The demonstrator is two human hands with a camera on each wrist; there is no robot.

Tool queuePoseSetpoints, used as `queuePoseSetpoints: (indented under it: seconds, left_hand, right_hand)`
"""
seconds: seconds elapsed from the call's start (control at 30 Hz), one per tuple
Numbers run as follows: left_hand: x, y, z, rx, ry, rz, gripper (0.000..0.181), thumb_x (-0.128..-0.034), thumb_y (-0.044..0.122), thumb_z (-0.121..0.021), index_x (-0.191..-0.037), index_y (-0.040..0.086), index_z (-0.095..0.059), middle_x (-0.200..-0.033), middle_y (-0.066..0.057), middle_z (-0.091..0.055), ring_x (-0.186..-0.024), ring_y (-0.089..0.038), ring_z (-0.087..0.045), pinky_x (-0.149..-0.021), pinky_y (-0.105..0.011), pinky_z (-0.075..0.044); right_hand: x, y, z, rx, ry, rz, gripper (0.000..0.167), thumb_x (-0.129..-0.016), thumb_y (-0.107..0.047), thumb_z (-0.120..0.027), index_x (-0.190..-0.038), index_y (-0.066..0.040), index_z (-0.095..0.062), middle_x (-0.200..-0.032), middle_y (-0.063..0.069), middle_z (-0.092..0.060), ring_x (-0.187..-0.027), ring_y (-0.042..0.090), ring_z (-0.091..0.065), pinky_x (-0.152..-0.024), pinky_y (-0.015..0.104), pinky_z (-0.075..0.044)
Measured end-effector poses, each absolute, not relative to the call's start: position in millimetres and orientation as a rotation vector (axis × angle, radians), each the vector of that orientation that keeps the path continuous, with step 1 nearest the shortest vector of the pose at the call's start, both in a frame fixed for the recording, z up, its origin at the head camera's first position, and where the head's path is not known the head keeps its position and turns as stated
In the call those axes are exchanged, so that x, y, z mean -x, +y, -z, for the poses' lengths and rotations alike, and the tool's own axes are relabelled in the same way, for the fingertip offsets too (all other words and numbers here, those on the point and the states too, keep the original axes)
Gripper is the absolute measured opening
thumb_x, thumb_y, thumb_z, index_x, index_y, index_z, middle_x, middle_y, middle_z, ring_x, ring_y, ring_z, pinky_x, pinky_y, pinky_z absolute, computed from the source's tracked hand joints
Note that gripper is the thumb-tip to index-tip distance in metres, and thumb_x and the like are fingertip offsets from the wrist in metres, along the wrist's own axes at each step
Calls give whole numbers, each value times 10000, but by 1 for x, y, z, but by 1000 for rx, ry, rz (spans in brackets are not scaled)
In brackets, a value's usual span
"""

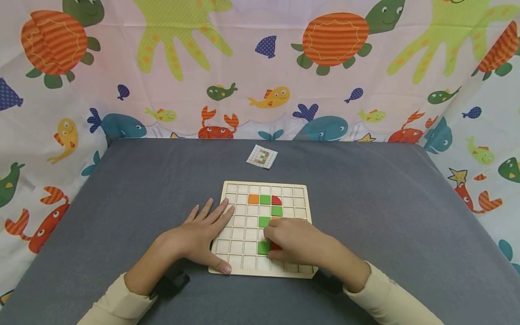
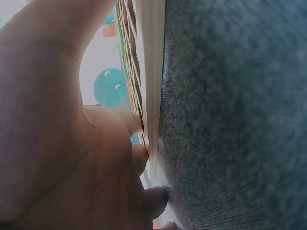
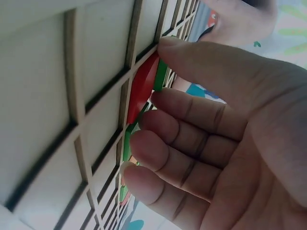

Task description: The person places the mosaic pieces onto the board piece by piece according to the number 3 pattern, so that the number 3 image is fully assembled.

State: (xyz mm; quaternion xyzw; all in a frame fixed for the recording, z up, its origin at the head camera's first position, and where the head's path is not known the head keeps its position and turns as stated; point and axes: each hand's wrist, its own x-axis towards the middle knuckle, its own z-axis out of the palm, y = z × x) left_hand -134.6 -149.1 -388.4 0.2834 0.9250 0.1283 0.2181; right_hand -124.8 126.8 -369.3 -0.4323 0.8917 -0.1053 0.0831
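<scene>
A pale wooden grid board [image 1: 239, 260] lies on the grey cloth. My left hand [image 1: 199, 239] rests on its left edge with fingers spread; in the left wrist view the fingertips touch the board's edge. My right hand [image 1: 300, 241] is bent over the lower middle cells, thumb and fingers apart. In the right wrist view its fingertips are close around a red piece [image 3: 142, 91] and a green tile [image 3: 161, 74], both in cells; contact is hard to make out. Farther up the board are an orange tile [image 1: 253, 199], a red quarter-circle [image 1: 276, 200] and several green tiles. The hand hides some cells.
A small pattern card [image 1: 262, 156] with a coloured grid lies beyond the board. Grey cloth [image 1: 365, 189] covers the table, and a curtain [image 1: 243, 72] printed with sea animals hangs behind and at the sides.
</scene>
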Motion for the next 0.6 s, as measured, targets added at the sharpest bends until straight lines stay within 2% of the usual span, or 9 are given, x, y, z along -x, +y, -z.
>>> queuePoseSetpoints:
  seconds: [0.23,0.4,0.6]
  left_hand:
    - [135,-149,389,-784,2560,-350,1387,-614,848,-718,-1632,152,-83,-1678,-76,25,-1501,-406,79,-1143,-652,-7]
    - [135,-149,390,-799,2565,-354,1384,-621,837,-726,-1631,143,-84,-1677,-85,25,-1500,-413,75,-1141,-655,-9]
    - [134,-149,390,-803,2563,-362,1372,-633,820,-735,-1630,135,-90,-1677,-92,20,-1499,-417,73,-1139,-659,-11]
  right_hand:
    - [121,127,371,1270,2655,342,224,-841,-179,-813,-792,-154,-596,-712,-108,-448,-620,69,-411,-566,238,-369]
    - [118,129,372,1315,2690,296,222,-837,-203,-823,-800,-156,-609,-708,-104,-433,-615,65,-402,-562,235,-369]
    - [112,134,371,1395,2726,239,127,-856,-194,-798,-828,-166,-678,-706,-108,-429,-624,55,-402,-565,204,-378]
